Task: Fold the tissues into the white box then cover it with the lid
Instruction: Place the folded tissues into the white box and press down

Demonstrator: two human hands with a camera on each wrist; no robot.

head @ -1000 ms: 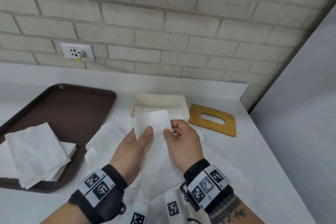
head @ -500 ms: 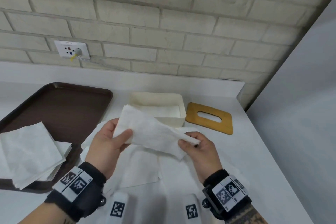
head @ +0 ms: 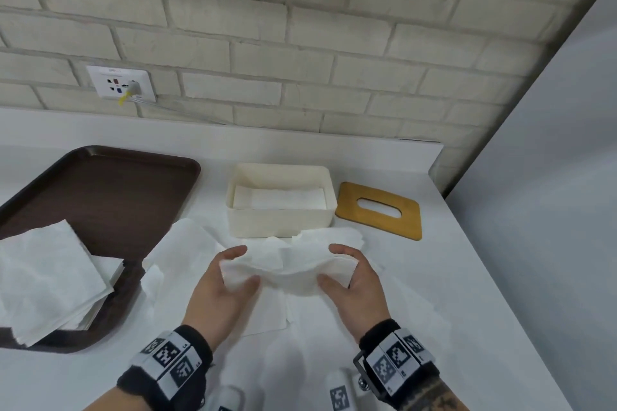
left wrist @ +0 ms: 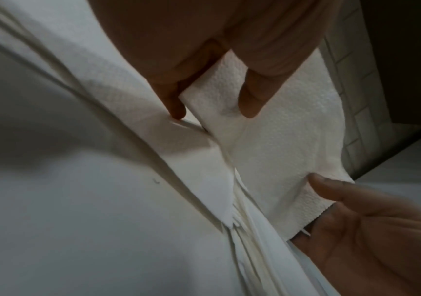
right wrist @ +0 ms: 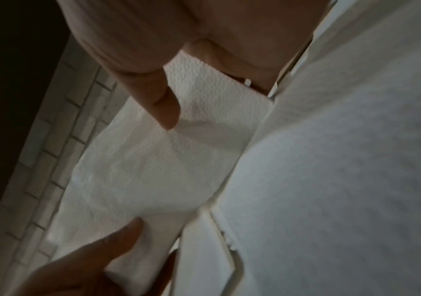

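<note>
Task part done. The white box (head: 280, 210), centre of the head view, stands uncovered with at least one folded tissue flat inside. The lid (head: 379, 210), wooden with an oval slot, lies on the counter (head: 467, 277) just right of the box. Left hand (head: 220, 290) and right hand (head: 354, 280), lower centre, each pinch one end of a folded tissue (head: 287, 272) between thumb and fingers, held near the box and not yet in it. Loose tissues (head: 187, 243) lie spread beneath; a further stack (head: 50, 277) rests on the brown tray (head: 110, 190) at left. Remaining, on judgement: place this tissue, fold the others, fit the lid.
</note>
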